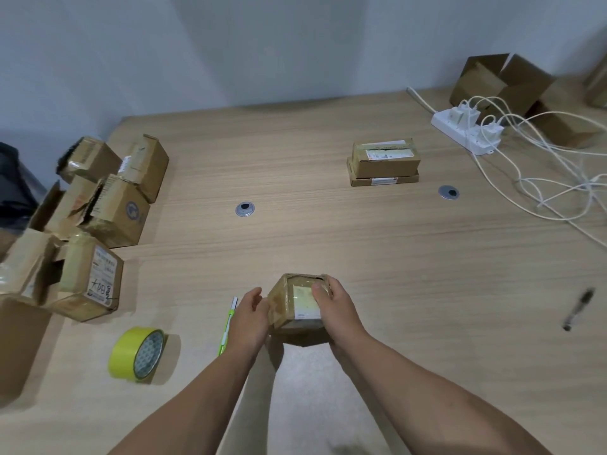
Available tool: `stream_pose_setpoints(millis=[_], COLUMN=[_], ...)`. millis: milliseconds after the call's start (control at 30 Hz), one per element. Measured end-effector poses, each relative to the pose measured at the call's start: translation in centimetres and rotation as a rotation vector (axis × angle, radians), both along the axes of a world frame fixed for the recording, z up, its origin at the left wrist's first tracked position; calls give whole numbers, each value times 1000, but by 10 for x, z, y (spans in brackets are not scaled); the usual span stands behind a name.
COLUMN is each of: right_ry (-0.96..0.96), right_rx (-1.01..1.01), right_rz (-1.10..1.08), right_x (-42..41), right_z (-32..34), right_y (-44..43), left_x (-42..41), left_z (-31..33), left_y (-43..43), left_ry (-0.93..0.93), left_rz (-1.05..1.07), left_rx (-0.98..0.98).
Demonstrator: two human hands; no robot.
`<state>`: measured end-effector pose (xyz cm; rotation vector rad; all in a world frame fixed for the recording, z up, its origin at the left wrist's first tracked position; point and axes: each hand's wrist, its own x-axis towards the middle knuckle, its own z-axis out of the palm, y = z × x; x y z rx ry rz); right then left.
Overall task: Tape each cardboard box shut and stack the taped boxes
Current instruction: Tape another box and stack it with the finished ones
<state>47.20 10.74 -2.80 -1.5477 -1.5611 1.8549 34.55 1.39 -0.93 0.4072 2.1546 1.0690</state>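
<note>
So the small box (297,307) is dead centre near the front, between both hands. The right hand (331,307) is wrapped round its 3 o'clock side, thumb on top. The left hand (251,318) cups the 9 o'clock side, can't really tell if it's gripping. The yellow tape roll (138,353) lies at 8 o'clock from the box, so the left hand's nearer.

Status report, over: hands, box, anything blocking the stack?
Both hold small box: left hand, right hand. Box at near edge, two-box stack far right. Nothing standing between; yellow tape roll left of hands.
</note>
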Motion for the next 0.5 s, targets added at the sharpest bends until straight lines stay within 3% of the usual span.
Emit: stream_pose_setpoints(millis=[167, 500], right_ry=[-112, -148], right_rx=[157, 235], right_rz=[90, 69], right_x=[-6, -18], right_z=[16, 7], right_y=[-4, -13], left_x=[11, 16], left_z=[12, 8], left_y=[8, 6], left_ry=[77, 139], left_rz=[-31, -97], left_rx=[136, 8])
